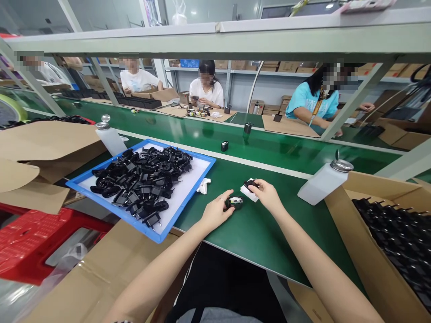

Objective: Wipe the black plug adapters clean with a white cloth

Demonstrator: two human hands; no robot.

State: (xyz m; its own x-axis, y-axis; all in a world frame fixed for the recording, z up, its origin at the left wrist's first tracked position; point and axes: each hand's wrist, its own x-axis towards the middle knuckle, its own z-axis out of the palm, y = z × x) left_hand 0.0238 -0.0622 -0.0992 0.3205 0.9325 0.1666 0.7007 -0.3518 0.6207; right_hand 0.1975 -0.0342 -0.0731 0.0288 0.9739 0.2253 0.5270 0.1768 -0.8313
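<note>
My left hand rests on the green bench, fingers curled around a small black and green part. My right hand is closed on a black plug adapter held over a white cloth. Left of my hands, a blue tray lies tilted on cardboard boxes and holds several black plug adapters. A crumpled white wipe lies beside the tray.
White dispenser bottles stand at the right and the left. A cardboard box of black parts sits right. Two black adapters ride the green conveyor. Several people work across it. A red crate sits low left.
</note>
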